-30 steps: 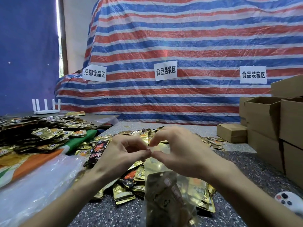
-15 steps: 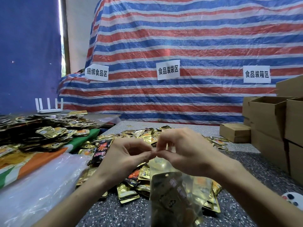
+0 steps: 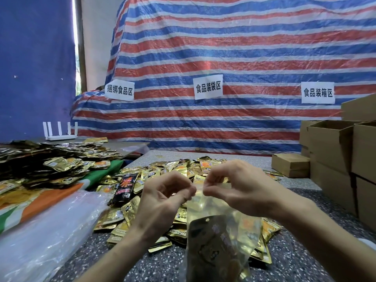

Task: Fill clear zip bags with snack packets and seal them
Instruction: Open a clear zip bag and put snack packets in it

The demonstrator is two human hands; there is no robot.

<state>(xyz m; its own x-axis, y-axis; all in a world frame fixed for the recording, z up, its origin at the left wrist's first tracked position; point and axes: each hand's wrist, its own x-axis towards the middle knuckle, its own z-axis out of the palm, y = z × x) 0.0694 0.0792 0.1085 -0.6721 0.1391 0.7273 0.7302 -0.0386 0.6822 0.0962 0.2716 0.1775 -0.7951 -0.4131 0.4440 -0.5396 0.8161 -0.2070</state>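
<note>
A clear zip bag (image 3: 221,237) hangs upright in front of me with dark and gold snack packets inside it. My left hand (image 3: 162,198) pinches the bag's top strip from the left. My right hand (image 3: 240,188) pinches the same strip from the right, fingertips almost touching the left ones. Behind and under the hands lies a heap of gold snack packets (image 3: 130,212) on the speckled table (image 3: 301,259). One black and red packet (image 3: 124,188) lies on the heap's left side.
A stack of clear plastic bags (image 3: 46,237) lies at the front left. A second pile of gold packets (image 3: 50,161) covers the left table beside a white router (image 3: 60,132). Cardboard boxes (image 3: 333,151) stand at the right. A striped tarp (image 3: 223,78) hangs behind.
Both hands stay pinched on the bag's top strip, shifting slightly right and up with it. The fingertips have drawn a little apart along the strip.
</note>
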